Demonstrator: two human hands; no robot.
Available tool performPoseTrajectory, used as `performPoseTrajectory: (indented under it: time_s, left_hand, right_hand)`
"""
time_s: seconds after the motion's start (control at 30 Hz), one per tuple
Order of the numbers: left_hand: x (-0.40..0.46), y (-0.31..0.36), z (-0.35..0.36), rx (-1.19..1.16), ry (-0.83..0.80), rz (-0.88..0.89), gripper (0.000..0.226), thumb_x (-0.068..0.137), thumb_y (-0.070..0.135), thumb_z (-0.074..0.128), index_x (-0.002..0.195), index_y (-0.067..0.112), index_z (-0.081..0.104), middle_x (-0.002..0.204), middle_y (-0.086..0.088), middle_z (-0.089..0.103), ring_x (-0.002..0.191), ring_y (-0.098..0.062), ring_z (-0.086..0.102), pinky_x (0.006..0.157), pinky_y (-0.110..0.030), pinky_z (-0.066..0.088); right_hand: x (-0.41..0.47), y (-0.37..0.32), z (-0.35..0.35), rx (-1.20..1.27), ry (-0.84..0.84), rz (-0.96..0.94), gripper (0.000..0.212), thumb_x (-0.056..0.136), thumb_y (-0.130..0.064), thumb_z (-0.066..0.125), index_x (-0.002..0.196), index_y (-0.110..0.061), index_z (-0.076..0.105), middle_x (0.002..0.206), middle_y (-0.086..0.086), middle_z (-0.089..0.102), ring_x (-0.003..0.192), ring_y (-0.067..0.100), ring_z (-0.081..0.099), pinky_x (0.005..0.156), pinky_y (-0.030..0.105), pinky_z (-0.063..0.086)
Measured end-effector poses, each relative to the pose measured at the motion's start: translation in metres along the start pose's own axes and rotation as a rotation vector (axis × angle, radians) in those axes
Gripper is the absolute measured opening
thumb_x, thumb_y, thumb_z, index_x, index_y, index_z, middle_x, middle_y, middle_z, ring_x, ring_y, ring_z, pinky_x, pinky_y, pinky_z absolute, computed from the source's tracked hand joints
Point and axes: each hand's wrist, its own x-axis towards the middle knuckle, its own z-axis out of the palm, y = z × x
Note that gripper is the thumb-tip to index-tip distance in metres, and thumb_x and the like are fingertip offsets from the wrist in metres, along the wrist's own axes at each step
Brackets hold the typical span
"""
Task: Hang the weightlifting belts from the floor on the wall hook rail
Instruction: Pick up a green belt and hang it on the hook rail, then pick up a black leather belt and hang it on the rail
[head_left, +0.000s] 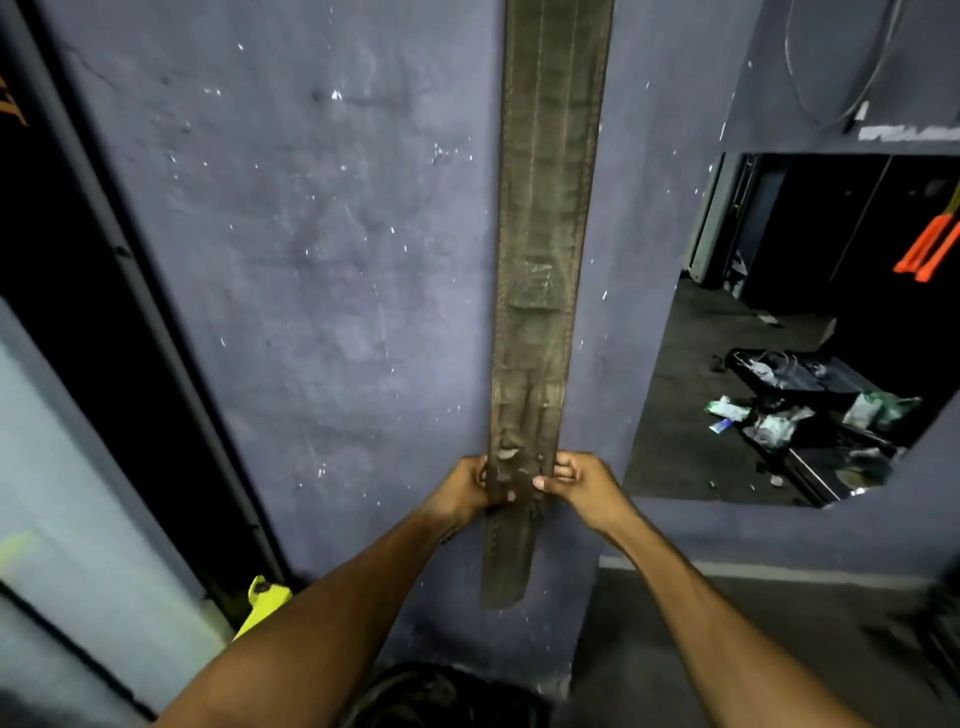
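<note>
A long, worn, olive-brown weightlifting belt (545, 218) hangs straight down the blue-grey wall (322, 270); its top runs out of the frame, so the hook rail is hidden. My left hand (462, 486) grips the belt's left edge near the lower end. My right hand (582, 483) pinches the right edge at the same height. The belt's tapered tip (504, 582) dangles below both hands. Another dark coiled belt (415, 696) lies on the floor between my forearms.
A mirror or opening (789, 332) at the right shows a dark room with bags and litter (795, 410) and orange handles (930, 249). A dark door frame (130, 291) runs down the left. A yellow-green object (262, 603) sits at its foot.
</note>
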Motion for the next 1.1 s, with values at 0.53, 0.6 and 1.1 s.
performPoseTrajectory:
  time_s: [0.53,0.6,1.1]
  left_hand:
    - [-0.153,-0.170,-0.015,0.092,0.160,-0.459,0.057,0.082,-0.010,0.077,0.134,-0.009,0.053,0.135,-0.022,0.062,0.115,-0.024,0.059,0.101,-0.033,0.048]
    - [-0.166,-0.193,-0.016,0.062,0.139,-0.521,0.036,0.083,-0.014,0.073,0.115,0.000,0.062,0.119,-0.013,0.070,0.107,-0.015,0.062,0.101,-0.035,0.047]
    - [-0.147,-0.416,-0.026,0.064,0.220,-0.943,0.043,0.086,0.024,0.081,0.124,0.015,0.063,0.106,0.006,0.066,0.097,-0.013,0.064,0.065,-0.009,0.051]
  right_hand:
    - [-0.161,0.155,0.083,-0.137,0.207,0.586,0.052,0.090,-0.008,0.078,0.136,0.003,0.058,0.117,0.019,0.065,0.105,0.023,0.061,0.092,0.032,0.049]
    - [-0.164,0.173,0.090,-0.166,0.180,0.633,0.050,0.090,-0.006,0.078,0.135,0.006,0.058,0.118,0.021,0.067,0.106,0.024,0.061,0.099,0.036,0.050]
    - [-0.134,0.386,0.125,-0.174,-0.046,0.902,0.046,0.093,-0.020,0.077,0.134,-0.005,0.062,0.124,0.012,0.071,0.116,0.022,0.067,0.090,0.027,0.053]
